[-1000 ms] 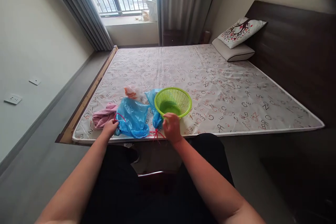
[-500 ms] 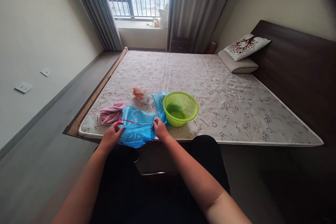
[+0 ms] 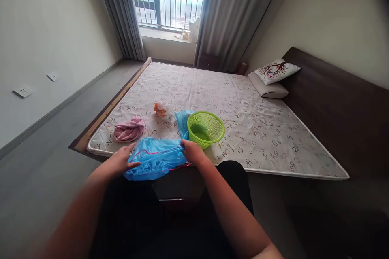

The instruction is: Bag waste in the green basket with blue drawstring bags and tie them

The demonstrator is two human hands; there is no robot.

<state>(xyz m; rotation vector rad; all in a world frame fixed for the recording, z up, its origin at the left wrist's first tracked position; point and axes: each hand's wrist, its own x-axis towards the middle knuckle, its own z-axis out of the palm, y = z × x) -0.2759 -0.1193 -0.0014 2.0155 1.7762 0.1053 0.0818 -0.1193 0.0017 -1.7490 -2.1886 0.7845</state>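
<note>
A blue plastic drawstring bag (image 3: 154, 161) with a pink-red cord lies across the near edge of the mattress, over my lap. At its right end my right hand (image 3: 193, 153) is closed on the gathered edge. My left hand (image 3: 123, 158) is at the left end, thumb and fingers apart, beside the bag's rim; whether it touches the plastic I cannot tell. Just past my right hand stands a green plastic basket (image 3: 206, 128), with another piece of blue plastic (image 3: 182, 123) against its left side. A crumpled pink towel (image 3: 129, 129) lies beyond my left hand.
A small orange and clear plastic bundle (image 3: 159, 109) rests on the letter-print mattress (image 3: 243, 129). Two pillows (image 3: 272, 79) lean near the dark headboard (image 3: 331, 85). The wooden bed frame (image 3: 106, 111) runs along the left, and curtains (image 3: 234, 12) flank the window.
My left hand has opened and moved left and down, off the cord it pinched. The bag has shifted down and left, away from the towel. My right hand keeps its grip.
</note>
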